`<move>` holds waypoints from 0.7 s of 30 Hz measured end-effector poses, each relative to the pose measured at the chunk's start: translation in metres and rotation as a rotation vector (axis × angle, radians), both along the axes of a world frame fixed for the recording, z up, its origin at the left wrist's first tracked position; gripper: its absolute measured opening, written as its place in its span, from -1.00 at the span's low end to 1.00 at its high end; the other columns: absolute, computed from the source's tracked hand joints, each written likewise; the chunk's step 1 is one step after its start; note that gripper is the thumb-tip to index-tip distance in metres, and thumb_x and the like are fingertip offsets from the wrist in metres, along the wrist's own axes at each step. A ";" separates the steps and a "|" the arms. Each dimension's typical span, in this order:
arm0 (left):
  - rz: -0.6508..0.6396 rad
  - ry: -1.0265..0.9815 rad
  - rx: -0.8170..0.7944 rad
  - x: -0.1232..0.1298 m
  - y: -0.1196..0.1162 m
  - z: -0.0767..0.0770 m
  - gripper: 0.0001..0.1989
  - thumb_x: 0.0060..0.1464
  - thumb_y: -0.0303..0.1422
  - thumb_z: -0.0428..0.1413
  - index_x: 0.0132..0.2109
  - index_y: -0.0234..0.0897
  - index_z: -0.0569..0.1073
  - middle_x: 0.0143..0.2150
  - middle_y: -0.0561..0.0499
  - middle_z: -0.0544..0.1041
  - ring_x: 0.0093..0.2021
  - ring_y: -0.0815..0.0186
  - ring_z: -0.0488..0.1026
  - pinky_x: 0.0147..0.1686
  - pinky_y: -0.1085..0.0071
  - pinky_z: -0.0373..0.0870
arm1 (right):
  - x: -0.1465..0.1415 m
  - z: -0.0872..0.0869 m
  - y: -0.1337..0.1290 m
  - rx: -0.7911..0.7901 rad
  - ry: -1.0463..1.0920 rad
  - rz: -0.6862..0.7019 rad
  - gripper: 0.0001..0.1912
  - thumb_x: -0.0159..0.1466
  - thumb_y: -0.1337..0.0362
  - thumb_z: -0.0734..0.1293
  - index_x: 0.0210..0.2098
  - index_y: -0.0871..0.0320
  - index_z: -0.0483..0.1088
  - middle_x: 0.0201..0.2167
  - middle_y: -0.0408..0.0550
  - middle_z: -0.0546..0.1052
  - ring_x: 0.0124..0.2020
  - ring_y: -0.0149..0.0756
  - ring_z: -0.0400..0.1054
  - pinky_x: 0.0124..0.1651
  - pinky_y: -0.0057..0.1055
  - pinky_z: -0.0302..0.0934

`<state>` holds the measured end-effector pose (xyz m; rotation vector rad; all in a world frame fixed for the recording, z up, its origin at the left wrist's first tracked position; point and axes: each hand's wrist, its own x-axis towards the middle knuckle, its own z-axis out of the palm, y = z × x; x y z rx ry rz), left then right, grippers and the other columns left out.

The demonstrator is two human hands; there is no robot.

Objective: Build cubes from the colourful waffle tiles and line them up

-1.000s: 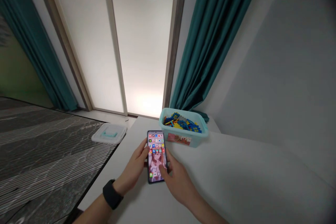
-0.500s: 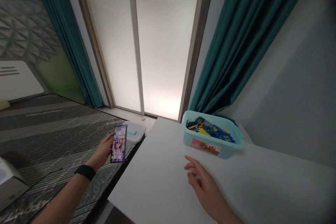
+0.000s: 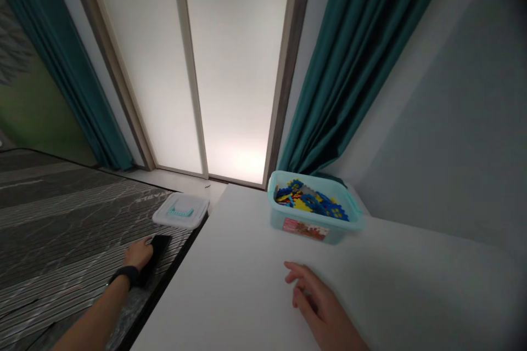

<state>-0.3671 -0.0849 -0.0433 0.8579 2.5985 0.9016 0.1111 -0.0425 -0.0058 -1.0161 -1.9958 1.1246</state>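
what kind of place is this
Probably a room in a home, maybe a bedroom or playroom: teal curtains hang beside a frosted sliding door, and a plastic tub of colourful toy pieces sits on a white table.

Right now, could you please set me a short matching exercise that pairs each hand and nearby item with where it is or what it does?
Column one:
1. left hand
2. right hand
3. teal plastic tub
4. white lid

Column two:
A. holds blue and yellow toy pieces
B. touches a dark phone
C. lies on the dark striped surface
D. is over the white table

Pairs: 1-B, 2-D, 3-A, 4-C.
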 end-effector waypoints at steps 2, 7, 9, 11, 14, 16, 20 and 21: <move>-0.014 -0.014 0.105 0.012 0.019 0.024 -0.71 0.28 -0.31 0.15 0.05 -0.39 0.48 0.06 -0.17 0.51 0.06 -0.06 0.48 -0.02 0.05 0.49 | 0.005 0.017 -0.002 0.092 -0.003 -0.024 -0.65 0.38 0.21 0.19 0.10 0.00 0.43 -0.22 -0.06 0.53 -0.40 -0.36 0.39 -0.37 -0.46 0.34; -0.369 -0.131 0.426 0.098 0.079 0.087 -0.72 0.17 -0.31 0.09 0.00 -0.24 0.54 -0.06 -0.08 0.60 0.03 0.02 0.50 -0.01 0.24 0.45 | 0.042 0.062 0.022 0.416 0.044 -0.315 -0.72 0.38 0.18 0.20 -0.06 0.01 0.51 -0.34 -0.03 0.51 -0.33 -0.21 0.38 -0.24 -0.30 0.35; -0.534 -0.212 0.478 0.147 0.104 0.107 -0.68 0.13 -0.19 0.14 -0.02 -0.22 0.56 -0.15 -0.05 0.62 -0.07 0.06 0.53 -0.04 0.25 0.45 | 0.062 0.074 0.049 0.505 0.102 -0.499 -0.73 0.34 0.15 0.23 -0.09 0.06 0.50 -0.30 0.01 0.47 -0.30 -0.17 0.35 -0.20 -0.23 0.34; -0.646 -0.287 0.507 0.194 0.129 0.121 -0.63 0.14 -0.12 0.13 -0.01 -0.24 0.56 -0.15 -0.08 0.63 -0.09 0.08 0.53 -0.06 0.24 0.45 | 0.077 0.079 0.082 0.459 0.192 -0.683 -0.66 0.29 0.11 0.26 -0.02 0.09 0.46 -0.19 0.04 0.47 -0.21 -0.14 0.35 -0.15 -0.21 0.34; -0.701 -0.368 0.535 0.247 0.160 0.133 -0.58 0.20 -0.07 0.07 0.00 -0.28 0.53 -0.07 -0.14 0.62 -0.07 0.10 0.52 -0.07 0.24 0.43 | 0.090 0.078 0.126 0.079 0.285 -0.738 -0.50 0.28 0.09 0.23 0.17 0.09 0.34 -0.11 0.03 0.50 -0.12 -0.17 0.40 -0.14 -0.25 0.35; -0.693 -0.396 0.543 0.267 0.173 0.136 -0.58 0.19 -0.07 0.08 -0.03 -0.32 0.52 -0.09 -0.18 0.61 -0.08 0.10 0.51 -0.10 0.25 0.42 | 0.092 0.075 0.143 -0.031 0.271 -0.667 -0.55 0.27 0.09 0.24 0.08 0.13 0.41 -0.25 0.01 0.57 -0.24 -0.17 0.45 -0.25 -0.27 0.37; -0.648 -0.403 0.553 0.280 0.172 0.137 -0.55 0.14 -0.07 0.14 -0.01 -0.36 0.49 -0.20 -0.17 0.60 -0.19 0.12 0.52 -0.19 0.26 0.42 | 0.089 0.071 0.142 -0.104 0.276 -0.503 -0.66 0.21 0.12 0.30 -0.12 0.18 0.51 -0.32 0.01 0.63 -0.30 -0.15 0.51 -0.25 -0.25 0.40; -0.637 -0.396 0.560 0.280 0.168 0.138 -0.53 0.14 -0.07 0.13 0.02 -0.37 0.47 -0.21 -0.15 0.60 -0.20 0.12 0.52 -0.20 0.26 0.41 | 0.087 0.071 0.138 -0.096 0.290 -0.484 -0.65 0.20 0.13 0.31 -0.09 0.18 0.51 -0.27 0.03 0.64 -0.25 -0.13 0.52 -0.20 -0.24 0.42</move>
